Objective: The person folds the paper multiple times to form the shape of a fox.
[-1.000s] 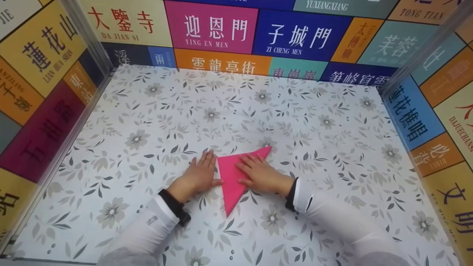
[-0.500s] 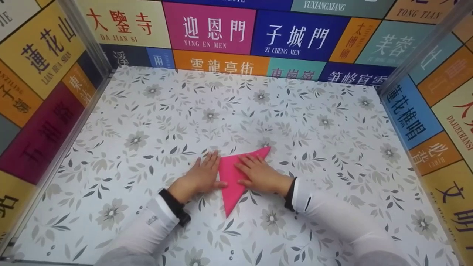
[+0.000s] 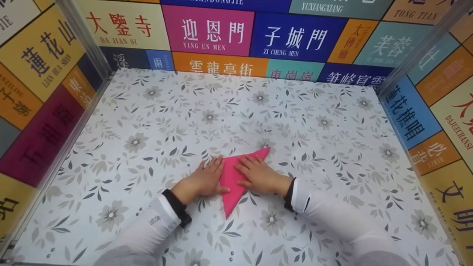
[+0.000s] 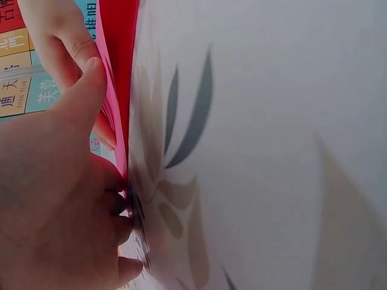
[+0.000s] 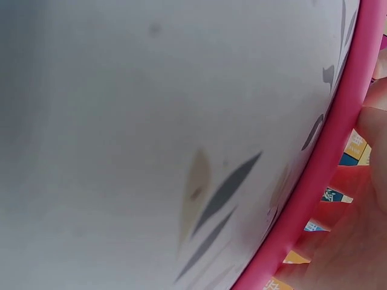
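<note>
A pink sheet of folded paper lies on the tabletop, roughly triangular, one point toward the person and another toward the far right. My left hand rests along its left edge, fingers straight, thumb tip over the paper. From the right, my right hand lies spread on top of it. Seen low from the left wrist, the paper shows layers standing slightly apart near the thumb. In the right wrist view its rounded folded edge runs beside the right hand's fingers.
The table has a white cover printed with grey flowers and leaves. Panels with colourful Chinese lettering stand along the back and both sides. Black bands circle the wrists over white sleeves.
My left hand has slid a little to the right, its fingers and thumb now overlapping the paper's left edge. The right hand stays in place on the paper.
</note>
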`<state>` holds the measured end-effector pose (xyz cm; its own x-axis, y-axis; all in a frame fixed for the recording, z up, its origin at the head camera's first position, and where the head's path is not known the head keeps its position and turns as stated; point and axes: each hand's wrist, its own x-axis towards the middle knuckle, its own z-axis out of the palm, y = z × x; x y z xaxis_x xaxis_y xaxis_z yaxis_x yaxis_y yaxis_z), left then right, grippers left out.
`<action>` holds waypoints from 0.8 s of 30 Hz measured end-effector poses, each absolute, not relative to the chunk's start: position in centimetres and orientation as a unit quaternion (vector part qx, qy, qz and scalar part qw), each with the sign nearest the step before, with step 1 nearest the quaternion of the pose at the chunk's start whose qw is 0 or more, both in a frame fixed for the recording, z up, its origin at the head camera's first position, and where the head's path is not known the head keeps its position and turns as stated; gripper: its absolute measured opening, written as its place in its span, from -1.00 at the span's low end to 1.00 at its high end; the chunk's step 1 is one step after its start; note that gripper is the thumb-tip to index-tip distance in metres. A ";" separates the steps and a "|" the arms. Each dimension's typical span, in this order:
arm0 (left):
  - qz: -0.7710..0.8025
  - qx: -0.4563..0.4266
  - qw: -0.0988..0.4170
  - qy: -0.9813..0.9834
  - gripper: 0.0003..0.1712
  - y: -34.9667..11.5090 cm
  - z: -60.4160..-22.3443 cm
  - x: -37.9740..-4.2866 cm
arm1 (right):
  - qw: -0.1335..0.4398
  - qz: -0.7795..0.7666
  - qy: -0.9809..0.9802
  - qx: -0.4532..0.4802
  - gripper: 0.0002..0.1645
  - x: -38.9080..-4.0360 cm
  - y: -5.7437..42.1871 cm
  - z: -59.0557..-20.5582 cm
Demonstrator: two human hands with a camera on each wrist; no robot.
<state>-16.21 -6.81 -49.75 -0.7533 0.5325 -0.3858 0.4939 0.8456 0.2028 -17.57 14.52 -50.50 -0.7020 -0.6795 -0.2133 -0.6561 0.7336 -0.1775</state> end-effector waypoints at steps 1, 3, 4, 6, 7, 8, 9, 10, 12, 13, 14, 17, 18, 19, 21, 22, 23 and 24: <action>0.042 0.276 0.219 0.935 0.11 -6.8 -49.7 -16.2 | 0.130 -0.042 0.921 -0.364 -0.24 -17.6 14.5 -50.6; 0.035 0.277 0.221 0.934 0.11 -6.7 -49.8 -16.2 | 0.124 -0.040 0.921 -0.368 -0.24 -17.6 14.6 -50.7; 0.031 0.278 0.222 0.934 0.11 -6.7 -49.8 -16.3 | 0.122 -0.037 0.921 -0.368 -0.24 -17.7 14.6 -50.8; 0.024 0.279 0.224 0.933 0.11 -6.7 -49.7 -16.3 | 0.119 -0.033 0.921 -0.370 -0.24 -17.7 14.6 -50.9; 0.024 0.279 0.225 0.933 0.12 -6.6 -49.8 -16.2 | 0.120 -0.035 0.920 -0.370 -0.24 -17.7 14.6 -50.9; 0.021 0.277 0.226 0.934 0.12 -6.6 -49.8 -16.2 | 0.121 -0.036 0.920 -0.370 -0.24 -17.7 14.6 -51.0; 0.020 0.275 0.228 0.934 0.12 -6.6 -49.8 -16.2 | 0.124 -0.036 0.920 -0.370 -0.23 -17.6 14.6 -51.0; 0.019 0.274 0.229 0.934 0.12 -6.6 -49.8 -16.2 | 0.128 -0.035 0.920 -0.369 -0.23 -17.6 14.6 -50.9; 0.016 0.274 0.227 0.934 0.12 -6.6 -49.9 -16.2 | 0.135 -0.033 0.919 -0.368 -0.22 -17.6 14.6 -50.9; 0.012 0.273 0.226 0.935 0.12 -6.5 -49.9 -16.1 | 0.138 -0.033 0.919 -0.368 -0.21 -17.6 14.6 -50.8; 0.008 0.274 0.225 0.935 0.12 -6.5 -49.9 -16.1 | 0.141 -0.031 0.919 -0.367 -0.21 -17.6 14.6 -50.8; 0.003 0.274 0.220 0.936 0.11 -6.5 -50.0 -16.0 | 0.151 -0.027 0.917 -0.369 -0.19 -17.6 14.7 -50.6; 0.004 0.273 0.219 0.937 0.11 -6.4 -50.0 -16.0 | 0.154 -0.023 0.916 -0.369 -0.19 -17.6 14.7 -50.6; 0.004 0.270 0.219 0.937 0.11 -6.4 -50.0 -16.0 | 0.157 -0.020 0.915 -0.370 -0.18 -17.6 14.7 -50.6; 0.005 0.266 0.221 0.938 0.11 -6.3 -50.1 -16.0 | 0.164 -0.010 0.913 -0.375 -0.17 -17.5 14.7 -50.4; 0.004 0.265 0.220 0.939 0.11 -6.3 -50.1 -16.0 | 0.167 -0.004 0.911 -0.376 -0.16 -17.5 14.8 -50.4; 0.005 0.265 0.219 0.939 0.11 -6.3 -50.2 -16.0 | 0.168 0.000 0.910 -0.379 -0.15 -17.5 14.8 -50.3; 0.001 0.265 0.218 0.939 0.11 -6.2 -50.2 -16.0 | 0.170 0.006 0.908 -0.382 -0.15 -17.5 14.8 -50.3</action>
